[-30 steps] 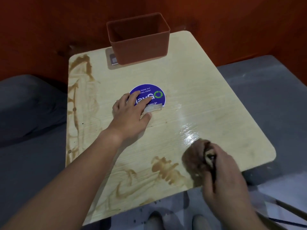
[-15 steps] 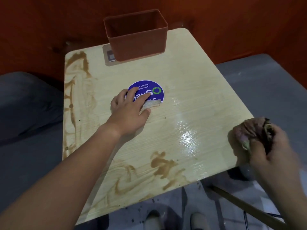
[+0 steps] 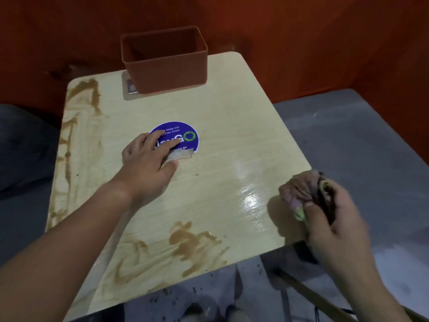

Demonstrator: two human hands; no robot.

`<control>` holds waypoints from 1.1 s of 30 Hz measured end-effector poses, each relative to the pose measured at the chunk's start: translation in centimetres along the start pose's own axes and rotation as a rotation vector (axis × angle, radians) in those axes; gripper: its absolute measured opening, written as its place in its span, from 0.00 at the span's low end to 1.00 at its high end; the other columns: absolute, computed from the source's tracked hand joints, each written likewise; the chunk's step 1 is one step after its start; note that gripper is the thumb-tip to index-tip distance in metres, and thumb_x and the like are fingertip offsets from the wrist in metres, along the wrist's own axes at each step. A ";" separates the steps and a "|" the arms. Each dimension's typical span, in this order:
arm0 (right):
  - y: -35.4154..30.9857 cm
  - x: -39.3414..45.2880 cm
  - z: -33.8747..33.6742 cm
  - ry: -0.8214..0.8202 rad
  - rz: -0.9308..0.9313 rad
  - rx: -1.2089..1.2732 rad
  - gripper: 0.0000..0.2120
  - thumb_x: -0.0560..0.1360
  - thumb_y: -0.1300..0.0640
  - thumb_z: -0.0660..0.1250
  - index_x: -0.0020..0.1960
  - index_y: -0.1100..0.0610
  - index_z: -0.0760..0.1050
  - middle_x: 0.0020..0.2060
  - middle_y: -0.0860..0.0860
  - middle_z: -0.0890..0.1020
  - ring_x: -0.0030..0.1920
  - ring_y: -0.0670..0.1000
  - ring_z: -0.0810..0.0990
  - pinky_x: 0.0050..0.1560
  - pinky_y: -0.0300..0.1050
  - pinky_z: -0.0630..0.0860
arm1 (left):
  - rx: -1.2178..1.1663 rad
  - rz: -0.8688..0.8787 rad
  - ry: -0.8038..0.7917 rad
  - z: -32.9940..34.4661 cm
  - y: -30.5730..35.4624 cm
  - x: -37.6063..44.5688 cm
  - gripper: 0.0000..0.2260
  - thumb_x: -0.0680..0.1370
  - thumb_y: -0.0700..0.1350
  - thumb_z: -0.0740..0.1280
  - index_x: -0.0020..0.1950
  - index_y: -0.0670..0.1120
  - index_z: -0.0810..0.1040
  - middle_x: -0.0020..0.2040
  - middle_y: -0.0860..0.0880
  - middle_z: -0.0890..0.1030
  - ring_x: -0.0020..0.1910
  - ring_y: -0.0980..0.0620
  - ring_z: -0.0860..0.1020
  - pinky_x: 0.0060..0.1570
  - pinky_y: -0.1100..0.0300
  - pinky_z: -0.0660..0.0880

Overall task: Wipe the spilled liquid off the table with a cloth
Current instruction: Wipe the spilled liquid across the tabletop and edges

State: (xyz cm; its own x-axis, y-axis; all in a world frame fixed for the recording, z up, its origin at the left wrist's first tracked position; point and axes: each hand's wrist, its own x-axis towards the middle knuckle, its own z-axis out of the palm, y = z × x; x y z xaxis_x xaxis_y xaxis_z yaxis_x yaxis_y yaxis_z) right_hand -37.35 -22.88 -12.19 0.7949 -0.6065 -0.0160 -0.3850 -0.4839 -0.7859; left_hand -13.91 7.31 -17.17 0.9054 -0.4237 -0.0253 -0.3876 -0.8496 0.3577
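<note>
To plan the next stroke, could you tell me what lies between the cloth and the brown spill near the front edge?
In the head view, only bare, glossy wet tabletop separates cloth from spill.

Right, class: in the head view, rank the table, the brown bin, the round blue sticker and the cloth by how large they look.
1. table
2. brown bin
3. and 4. round blue sticker and cloth: alike, both partly covered by hands, so unranked.
</note>
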 end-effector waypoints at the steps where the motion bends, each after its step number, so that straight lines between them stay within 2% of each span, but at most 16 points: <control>1: 1.2 1.8 -1.3 0.025 0.031 -0.045 0.20 0.80 0.55 0.66 0.70 0.42 0.71 0.57 0.41 0.83 0.56 0.49 0.81 0.55 0.53 0.79 | 0.007 -0.003 0.005 0.0 0.0 0.0 0.26 0.79 0.61 0.53 0.79 0.66 0.63 0.82 0.57 0.59 0.81 0.52 0.51 0.78 0.47 0.46; 3: 3.1 3.8 -2.4 0.034 0.063 -0.133 0.19 0.81 0.56 0.65 0.71 0.45 0.69 0.61 0.51 0.82 0.56 0.53 0.77 0.55 0.54 0.75 | 0.023 -0.009 0.002 0.0 -0.3 0.0 0.27 0.79 0.62 0.53 0.79 0.66 0.63 0.82 0.56 0.60 0.81 0.51 0.52 0.78 0.45 0.48; 5: 3.6 3.6 -1.6 0.006 0.024 -0.188 0.20 0.81 0.60 0.64 0.71 0.49 0.68 0.59 0.55 0.81 0.53 0.57 0.76 0.52 0.52 0.71 | 0.025 -0.005 -0.005 0.0 -0.5 0.2 0.27 0.78 0.62 0.54 0.79 0.66 0.64 0.82 0.55 0.61 0.80 0.49 0.53 0.77 0.44 0.49; 8: 1.0 -0.4 1.7 -0.092 -0.133 -0.202 0.20 0.77 0.62 0.61 0.68 0.58 0.71 0.55 0.56 0.80 0.52 0.63 0.76 0.50 0.51 0.70 | 0.033 -0.015 -0.020 0.0 -0.6 0.4 0.28 0.77 0.63 0.55 0.78 0.66 0.65 0.81 0.55 0.61 0.79 0.48 0.54 0.76 0.43 0.51; 10: -1.8 -4.6 4.7 -0.195 -0.270 -0.184 0.26 0.69 0.65 0.65 0.68 0.61 0.75 0.54 0.54 0.81 0.48 0.59 0.77 0.50 0.49 0.70 | 0.036 -0.013 -0.025 -0.2 -0.8 0.5 0.29 0.76 0.65 0.55 0.78 0.67 0.64 0.81 0.56 0.62 0.79 0.48 0.55 0.75 0.43 0.52; 13: -4.8 -7.9 7.8 -0.287 -0.405 -0.048 0.30 0.68 0.65 0.68 0.70 0.58 0.76 0.57 0.49 0.82 0.51 0.56 0.80 0.54 0.46 0.75 | 0.036 -0.011 -0.031 -0.5 -0.8 0.3 0.29 0.76 0.66 0.55 0.79 0.68 0.63 0.81 0.56 0.62 0.79 0.49 0.55 0.74 0.42 0.53; 15: -5.1 -6.9 7.3 -0.268 -0.314 0.071 0.29 0.72 0.64 0.66 0.73 0.53 0.74 0.60 0.46 0.81 0.56 0.52 0.80 0.57 0.39 0.74 | 0.043 -0.020 -0.045 -0.9 -0.5 0.4 0.29 0.77 0.66 0.55 0.79 0.67 0.65 0.82 0.56 0.61 0.79 0.49 0.55 0.75 0.42 0.53; 17: -4.0 -4.5 5.2 -0.246 -0.213 0.111 0.27 0.76 0.64 0.66 0.72 0.47 0.74 0.59 0.42 0.81 0.57 0.47 0.78 0.57 0.32 0.70 | 0.045 -0.025 -0.058 -1.0 -0.1 0.4 0.29 0.77 0.64 0.56 0.79 0.66 0.65 0.82 0.56 0.60 0.79 0.49 0.54 0.75 0.43 0.51; 20: -0.9 0.4 1.3 -0.071 -0.097 -0.042 0.24 0.76 0.64 0.68 0.68 0.44 0.73 0.53 0.45 0.81 0.52 0.50 0.77 0.49 0.42 0.68 | 0.027 -0.013 -0.043 -1.1 0.1 0.0 0.28 0.78 0.63 0.55 0.80 0.66 0.65 0.83 0.56 0.60 0.81 0.49 0.53 0.77 0.45 0.49; 22: 0.3 2.4 -0.1 -0.044 -0.050 -0.139 0.22 0.77 0.63 0.66 0.67 0.45 0.71 0.54 0.46 0.81 0.54 0.54 0.78 0.51 0.47 0.69 | 0.002 -0.011 -0.029 -1.0 0.2 -0.3 0.27 0.79 0.63 0.55 0.80 0.66 0.66 0.83 0.56 0.60 0.81 0.49 0.53 0.78 0.46 0.48; 24: 0.6 2.2 0.3 -0.045 -0.079 -0.207 0.21 0.78 0.64 0.65 0.65 0.45 0.70 0.50 0.47 0.78 0.52 0.57 0.77 0.49 0.49 0.69 | -0.008 -0.009 -0.012 -0.9 0.3 -0.4 0.27 0.79 0.62 0.55 0.79 0.65 0.66 0.82 0.56 0.60 0.81 0.50 0.53 0.78 0.47 0.47; 27: -0.4 -0.8 3.0 -0.057 -0.206 -0.256 0.19 0.76 0.64 0.63 0.64 0.49 0.69 0.49 0.49 0.75 0.46 0.56 0.73 0.46 0.51 0.69 | -0.028 -0.004 -0.025 -1.2 0.4 -0.4 0.27 0.78 0.62 0.56 0.79 0.65 0.67 0.82 0.56 0.61 0.81 0.51 0.52 0.78 0.47 0.47; 30: -2.4 -5.5 6.6 -0.095 -0.267 -0.245 0.24 0.73 0.62 0.59 0.68 0.62 0.74 0.53 0.57 0.80 0.49 0.63 0.78 0.51 0.54 0.74 | -0.090 -0.021 -0.084 -2.0 0.3 -0.3 0.30 0.75 0.62 0.59 0.78 0.63 0.70 0.82 0.53 0.62 0.82 0.49 0.54 0.79 0.46 0.48; 33: -5.9 -11.2 10.8 -0.139 -0.344 -0.173 0.25 0.77 0.57 0.57 0.71 0.64 0.74 0.55 0.56 0.82 0.48 0.60 0.80 0.51 0.51 0.75 | -0.273 0.018 -0.098 -3.3 -0.1 -0.7 0.27 0.77 0.55 0.68 0.76 0.54 0.75 0.79 0.49 0.68 0.80 0.48 0.61 0.80 0.46 0.57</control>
State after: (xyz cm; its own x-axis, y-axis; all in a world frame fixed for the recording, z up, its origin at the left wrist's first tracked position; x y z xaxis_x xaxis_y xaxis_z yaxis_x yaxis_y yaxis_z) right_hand -38.91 -6.42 -14.08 0.9424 -0.3054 0.1366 -0.1495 -0.7496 -0.6448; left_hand -13.97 8.75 -14.06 0.8725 -0.4778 -0.1017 -0.3311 -0.7314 0.5963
